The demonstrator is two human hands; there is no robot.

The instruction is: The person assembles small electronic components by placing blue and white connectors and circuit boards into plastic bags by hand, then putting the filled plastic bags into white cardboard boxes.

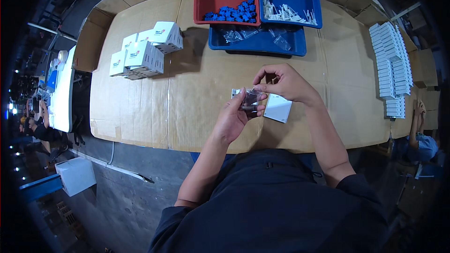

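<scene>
My left hand point(233, 118) is closed around a small clear plastic bag point(250, 102), held between the thumb and fingers above the cardboard-covered table. At the bag's upper edge, my right hand point(287, 85) is pinched, thumb against fingertips. Whether those fingertips also hold something small cannot be made out. Under the hands a flat white box point(278, 108) lies on the table, partly covered by my right hand. A small white piece with dark marks point(235, 92) shows just behind my left thumb, the rest of it hidden.
Ahead stand a red tray point(198, 0) with blue plastic parts, a blue tray point(317, 4) with white parts, and a lower blue tray point(258, 50) with clear bags. White boxes point(145, 56) are stacked left, more white boxes point(390, 65) right. Cardboard walls point(89, 42) edge the table. Other people work at both sides.
</scene>
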